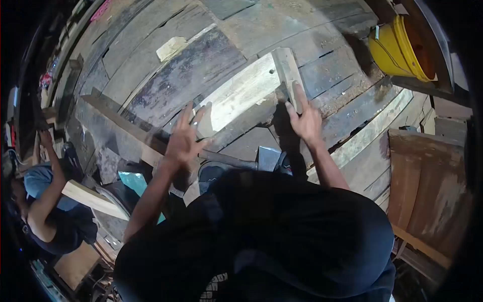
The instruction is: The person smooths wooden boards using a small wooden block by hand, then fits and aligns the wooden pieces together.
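A pale wooden board (241, 94) with a dark round hole near its far right end lies on the plank floor in front of me. A shorter wood block (289, 68) sits against its right end. My left hand (185, 140), a ring on one finger, has its fingers spread at the board's left end. My right hand (307, 122) has fingers stretched apart, with fingertips at the near end of the block. Whether either hand presses down is hard to tell. By my feet lies a tool with a flat metal head (269, 158) and a dark handle (229, 160), like a hatchet.
At the upper right a yellow bucket (395, 50) lies tilted. A long beam (118, 123) crosses the floor on the left. Another person (48, 206) sits at far left beside a curved pale plank (93, 200). Brown wooden panels (427, 176) stand at right.
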Action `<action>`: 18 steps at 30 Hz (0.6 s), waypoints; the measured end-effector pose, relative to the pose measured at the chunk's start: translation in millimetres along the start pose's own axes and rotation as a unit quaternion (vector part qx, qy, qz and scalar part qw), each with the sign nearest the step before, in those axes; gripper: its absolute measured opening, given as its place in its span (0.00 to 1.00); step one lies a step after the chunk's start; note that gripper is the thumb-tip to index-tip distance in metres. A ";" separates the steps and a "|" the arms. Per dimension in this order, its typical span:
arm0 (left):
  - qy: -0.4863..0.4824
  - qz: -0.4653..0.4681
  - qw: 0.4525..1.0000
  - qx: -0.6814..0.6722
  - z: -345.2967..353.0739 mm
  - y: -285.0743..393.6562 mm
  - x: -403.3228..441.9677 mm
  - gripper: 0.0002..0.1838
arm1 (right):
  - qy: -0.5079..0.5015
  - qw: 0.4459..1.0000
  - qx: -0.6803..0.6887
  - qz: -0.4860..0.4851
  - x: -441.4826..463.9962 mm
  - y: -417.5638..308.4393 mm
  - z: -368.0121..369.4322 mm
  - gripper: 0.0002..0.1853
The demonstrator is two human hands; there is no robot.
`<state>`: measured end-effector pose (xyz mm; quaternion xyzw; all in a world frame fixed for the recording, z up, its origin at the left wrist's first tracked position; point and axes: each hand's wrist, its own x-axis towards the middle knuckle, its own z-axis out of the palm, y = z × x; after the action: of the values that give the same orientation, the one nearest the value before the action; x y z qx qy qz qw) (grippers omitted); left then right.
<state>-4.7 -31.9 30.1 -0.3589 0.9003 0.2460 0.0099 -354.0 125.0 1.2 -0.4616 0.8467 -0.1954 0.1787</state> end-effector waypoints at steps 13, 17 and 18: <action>0.002 -0.084 0.996 0.005 30.8 -0.1 -4.3 0.66 | 0.038 0.996 -0.062 -0.050 20.3 5.2 10.6 0.35; 0.016 -0.083 0.996 0.022 38.4 -6.0 -6.5 0.67 | -0.094 0.993 -0.043 -0.051 -12.9 -43.7 33.7 0.36; 0.025 -0.072 0.997 0.019 41.3 -7.9 -7.0 0.67 | -0.182 0.976 -0.068 -0.097 -33.4 -51.4 36.0 0.36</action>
<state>-0.9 -13.7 -8.3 -0.4281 0.8769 0.2184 0.0121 -283.0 121.9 -0.2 -0.5804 0.7625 -0.0659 0.2782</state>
